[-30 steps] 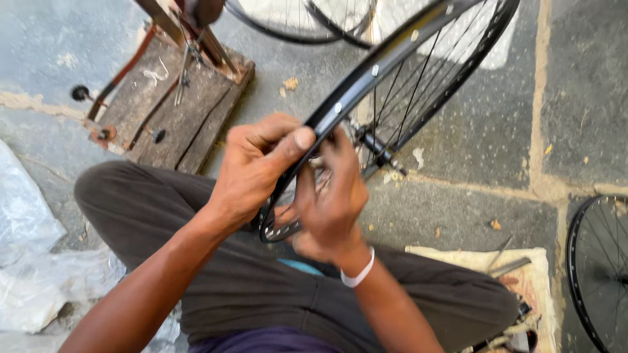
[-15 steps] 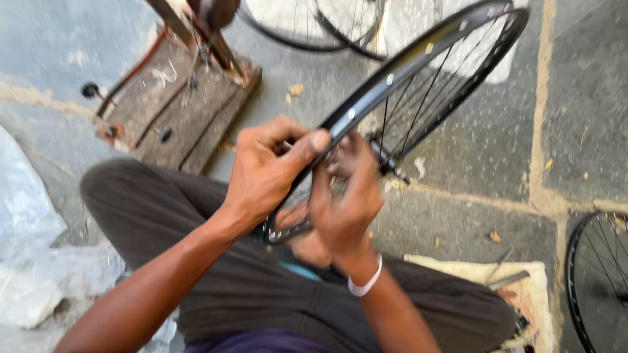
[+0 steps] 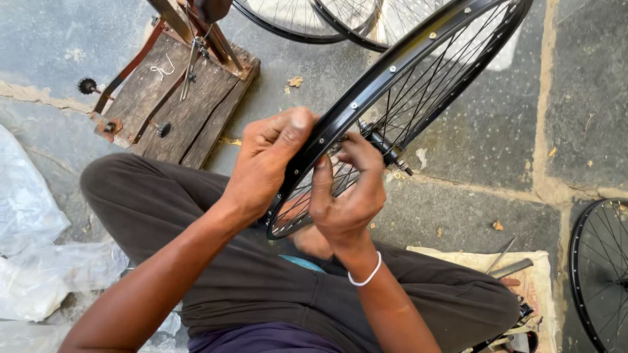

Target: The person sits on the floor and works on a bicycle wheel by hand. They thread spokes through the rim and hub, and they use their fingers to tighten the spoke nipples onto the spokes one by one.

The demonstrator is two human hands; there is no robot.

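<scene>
A black bicycle wheel rim with thin spokes and a centre hub stands edge-on over my lap, its low end near my knee. My left hand wraps over the rim from the left, thumb and fingers gripping it. My right hand reaches in from the right among the spokes, fingers curled against the rim's inner side. A white band sits on my right wrist. I am seated cross-legged in dark trousers.
A wooden board with a rusty metal stand lies at upper left. More wheels lie at the top and at the right edge. Clear plastic is at the left. A cloth with tools lies at the right.
The view has shifted a little and sharpened. Both hands stay on the rim; the right hand's fingers have moved slightly along the spokes.
</scene>
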